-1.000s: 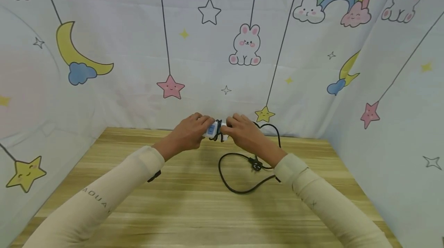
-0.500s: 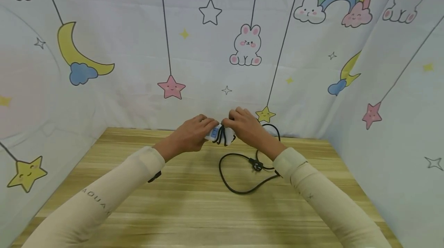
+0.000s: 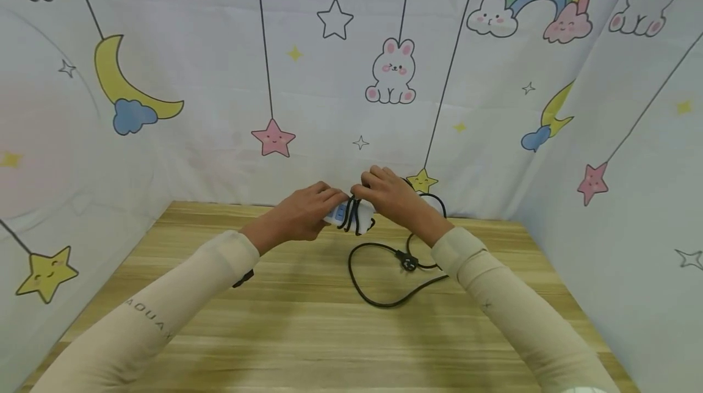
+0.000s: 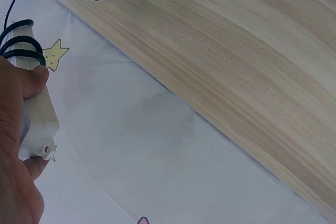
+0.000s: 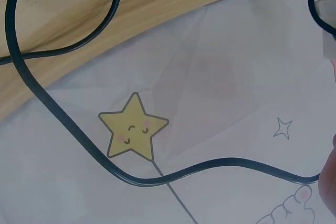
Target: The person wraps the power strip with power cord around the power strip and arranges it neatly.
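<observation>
White plastic power strip with blue socket faces (image 3: 364, 216) — held up between both hands, near the far edge of a yellowish-brown wood-grain table (image 3: 307, 338). Clamped at its left end by left hand (image 3: 303, 214), thumb pressed to one side, finger curled under the end. Wrapped in several turns of smooth black round cable (image 5: 144, 181), right by the left thumb. At the strip's top edge, by the turns: right hand (image 3: 391, 198), fingers bent, pinching cable; contact with the strip itself too hidden to tell. Running slack rightward from there, then looping down onto the table, right of and nearer than the strip. Below-right of the strip, lying on the table — black moulded plug (image 3: 408, 261). Behind the strip: white fabric backdrop (image 3: 214, 155), printed with stars, moons, rabbits. Nearer than the strip, either side: cream sleeves (image 3: 187, 283), lettering on the left one.
</observation>
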Demonstrator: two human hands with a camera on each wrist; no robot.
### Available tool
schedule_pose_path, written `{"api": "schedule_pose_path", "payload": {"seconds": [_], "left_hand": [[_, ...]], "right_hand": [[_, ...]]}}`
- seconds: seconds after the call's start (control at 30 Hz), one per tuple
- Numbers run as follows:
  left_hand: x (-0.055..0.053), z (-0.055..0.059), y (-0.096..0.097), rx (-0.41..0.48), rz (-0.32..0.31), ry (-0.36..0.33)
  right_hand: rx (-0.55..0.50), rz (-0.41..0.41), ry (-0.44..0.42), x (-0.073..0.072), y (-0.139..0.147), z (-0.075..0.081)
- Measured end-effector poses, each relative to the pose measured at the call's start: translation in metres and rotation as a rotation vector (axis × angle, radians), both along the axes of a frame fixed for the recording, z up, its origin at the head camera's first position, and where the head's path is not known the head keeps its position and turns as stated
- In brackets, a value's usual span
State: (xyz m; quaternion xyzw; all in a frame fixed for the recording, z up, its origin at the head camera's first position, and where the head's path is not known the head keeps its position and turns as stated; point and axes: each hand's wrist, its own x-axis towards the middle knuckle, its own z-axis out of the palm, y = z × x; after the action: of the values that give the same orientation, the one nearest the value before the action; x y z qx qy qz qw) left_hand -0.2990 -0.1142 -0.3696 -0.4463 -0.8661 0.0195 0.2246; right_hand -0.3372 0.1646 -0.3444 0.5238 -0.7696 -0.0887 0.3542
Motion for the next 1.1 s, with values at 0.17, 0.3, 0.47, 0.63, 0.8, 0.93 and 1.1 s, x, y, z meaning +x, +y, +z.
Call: {"api": "schedule_pose_path", "payload": {"seconds": [0.17, 0.3, 0.47, 0.63, 0.8, 0.93, 1.1], "left_hand": [[0.002, 0.001, 0.000, 0.017, -0.032, 0.018], [0.004, 0.002, 0.000, 0.047, -0.036, -0.015], [0.008, 0.003, 0.004, 0.084, -0.032, -0.121], [0.010, 0.003, 0.008, 0.105, -0.050, -0.132], [0.011, 0.006, 0.009, 0.116, -0.070, -0.095], [0.012, 0.007, 0.009, 0.129, -0.083, -0.078], [0.012, 0.008, 0.010, 0.155, -0.094, -0.079]], "right_hand": [[0.007, -0.031, -0.029, -0.005, 0.001, 0.001], [-0.013, -0.037, -0.088, -0.007, 0.003, 0.003], [-0.059, -0.015, -0.208, -0.011, 0.008, 0.001], [-0.145, 0.006, -0.364, -0.018, 0.013, -0.004], [-0.182, -0.020, -0.413, -0.024, 0.017, -0.011], [-0.209, -0.054, -0.418, -0.029, 0.020, -0.016], [-0.225, -0.082, -0.437, -0.032, 0.022, -0.022]]}}
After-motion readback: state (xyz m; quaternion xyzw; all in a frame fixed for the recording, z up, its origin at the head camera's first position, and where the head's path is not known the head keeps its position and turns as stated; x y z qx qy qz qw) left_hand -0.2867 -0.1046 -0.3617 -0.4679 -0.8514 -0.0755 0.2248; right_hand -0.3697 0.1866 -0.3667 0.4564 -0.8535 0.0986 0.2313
